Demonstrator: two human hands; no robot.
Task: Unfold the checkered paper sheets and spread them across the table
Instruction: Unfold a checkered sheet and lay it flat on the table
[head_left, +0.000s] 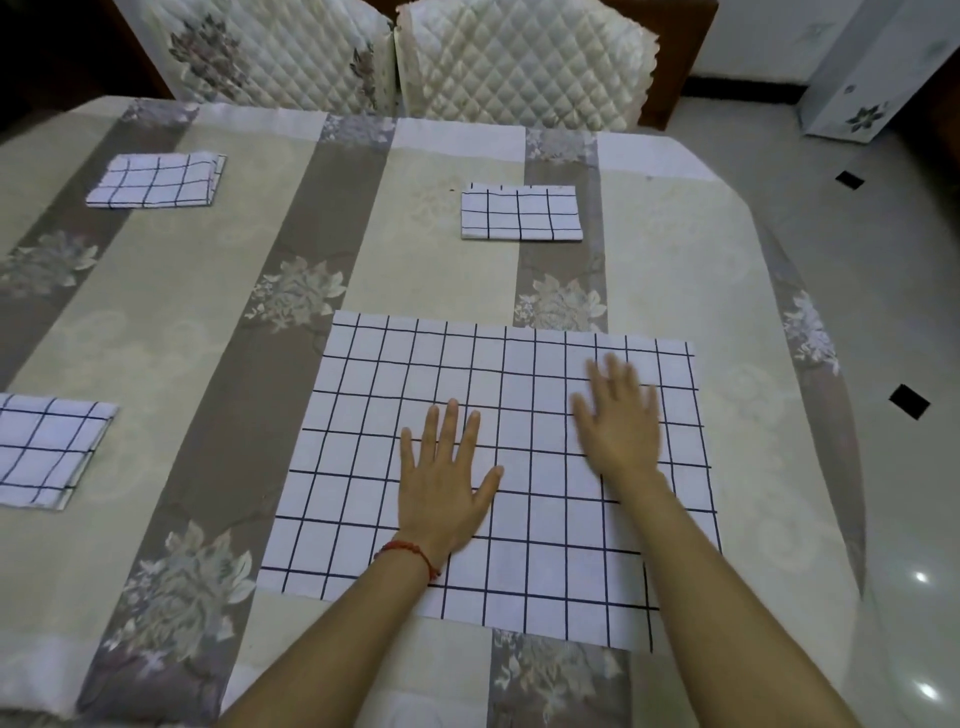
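Palms flat on unfolded sheet (363, 467): left hand (441, 488), right hand (618, 426), fingers spread.

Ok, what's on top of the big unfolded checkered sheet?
Both hands lie flat on the unfolded sheet: left hand, right hand, fingers straight. Whatever lies beneath the sheet is covered.

Soft, even indoor light falls on the beige and grey floral-striped cloth-covered worktop (182, 322), casting almost no shadows. The glossy pale tiled floor (893, 519) carries small bright glare spots at lower right. The right hand (621, 421) is motion-blurred, the left hand (441, 483) sharper. Wide-angle distortion bows the worktop's edges; the upper-left corner is dark.
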